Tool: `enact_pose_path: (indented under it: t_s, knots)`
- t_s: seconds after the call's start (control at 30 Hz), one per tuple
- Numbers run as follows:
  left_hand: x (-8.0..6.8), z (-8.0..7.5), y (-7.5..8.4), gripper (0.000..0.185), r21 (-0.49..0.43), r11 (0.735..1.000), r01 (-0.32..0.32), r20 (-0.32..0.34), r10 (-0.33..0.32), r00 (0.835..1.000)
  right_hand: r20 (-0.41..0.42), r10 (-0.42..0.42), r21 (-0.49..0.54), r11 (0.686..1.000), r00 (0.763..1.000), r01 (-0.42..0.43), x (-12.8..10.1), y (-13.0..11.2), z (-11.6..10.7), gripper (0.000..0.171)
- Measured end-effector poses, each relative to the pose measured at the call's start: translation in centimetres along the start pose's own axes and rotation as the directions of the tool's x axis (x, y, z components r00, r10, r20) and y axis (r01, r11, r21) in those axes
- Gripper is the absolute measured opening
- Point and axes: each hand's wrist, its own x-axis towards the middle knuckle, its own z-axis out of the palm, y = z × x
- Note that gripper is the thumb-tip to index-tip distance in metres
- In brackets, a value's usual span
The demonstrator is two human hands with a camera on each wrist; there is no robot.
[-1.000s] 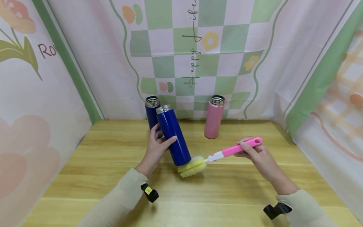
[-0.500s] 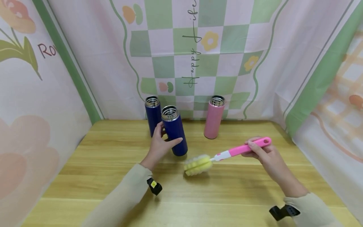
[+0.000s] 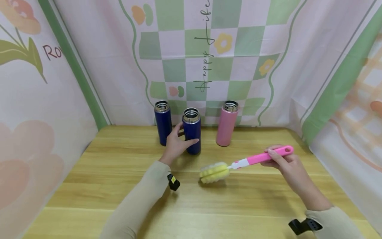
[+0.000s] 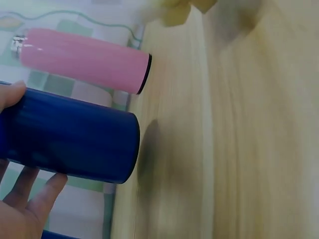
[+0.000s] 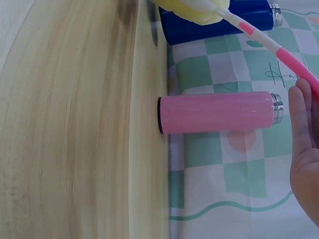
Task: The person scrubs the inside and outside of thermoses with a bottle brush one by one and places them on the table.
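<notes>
Left hand [image 3: 176, 143] grips the nearer blue flask [image 3: 192, 131], thumb on one side, fingers wrapped round the other; flask stands upright on the wooden surface [image 3: 119, 186], open steel mouth up. Left wrist view confirms it: thumb tip and fingers on opposite sides of the blue body [image 4: 70, 142], base down on the wood. Second blue flask [image 3: 162, 122] stands just behind and to the left, apart from the held one, close to the backdrop. Pink flask [image 3: 226, 123] stands upright to the right of the blue pair, untouched, also open-mouthed. Right hand [image 3: 285, 162] holds the bottle brush [image 3: 247, 161] by its pink handle, fingers curled round the shaft. Brush's yellow sponge head [image 3: 214, 172] hangs low over the surface, in front of the held flask and not touching it. Checked cloth backdrop [image 3: 209, 59] with flower print closes off the rear and both sides.
</notes>
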Motion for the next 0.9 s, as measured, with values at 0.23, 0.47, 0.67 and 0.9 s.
enact_pose_path:
  t_s: [0.23,0.47,0.67,0.9]
  knots:
    - [1.7,1.1,-0.1,0.088,0.012,1.000,0.020,-0.029,-0.019,0.999,0.019,-0.026,0.042,0.999,0.999,0.025,0.0,0.0,-0.4,0.020]
    - [3.0,1.6,-0.8,0.090,-0.015,0.999,0.043,-0.034,-0.044,0.998,0.001,-0.012,0.038,0.999,1.000,0.011,-0.1,0.0,-0.5,0.020]
    - [3.6,2.0,-1.3,0.090,-0.053,0.998,0.031,-0.035,-0.033,0.999,-0.029,0.004,0.017,1.000,1.000,-0.003,-0.3,-0.1,-0.6,0.019]
    - [3.7,2.3,-1.5,0.087,-0.035,0.999,0.036,-0.029,-0.037,0.999,-0.036,-0.009,0.032,0.999,0.999,0.010,-0.3,0.0,-0.7,0.020]
